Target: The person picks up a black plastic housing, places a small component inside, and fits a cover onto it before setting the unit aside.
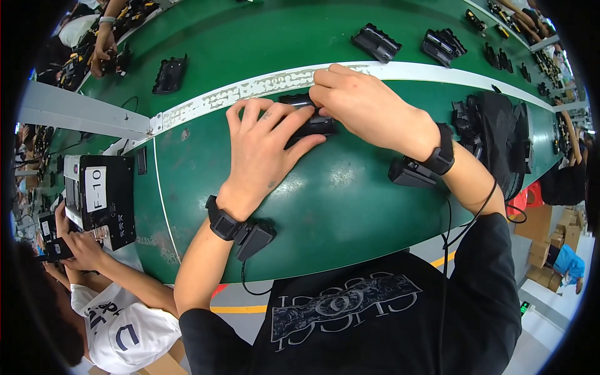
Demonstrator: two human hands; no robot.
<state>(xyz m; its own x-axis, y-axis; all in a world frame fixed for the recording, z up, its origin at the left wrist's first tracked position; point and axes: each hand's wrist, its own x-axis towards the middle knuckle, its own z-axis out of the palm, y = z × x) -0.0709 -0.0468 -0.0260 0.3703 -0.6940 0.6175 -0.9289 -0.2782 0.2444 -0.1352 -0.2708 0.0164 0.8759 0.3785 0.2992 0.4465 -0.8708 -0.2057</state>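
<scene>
A black molded plastic housing (308,129) lies on the green bench in front of me, much of it covered by my hands. My left hand (259,147) rests over its left end, thumb on the near side and bent fingers on the far side, gripping it. From the right, my right hand (369,103) reaches over the housing's far edge. Its thumb and fingertips are pinched together there, and whatever is between them is hidden. Each of my wrists wears a black strap with a small black box; a cable shows at both.
A white rail (431,72) crosses the green bench (350,206). Similar black housings (376,42) lie beyond it. A black mesh bag (500,140) and dark parts sit at right. At left, a co-worker's hand (84,250) is beside a black box (103,200) and a white post (81,112).
</scene>
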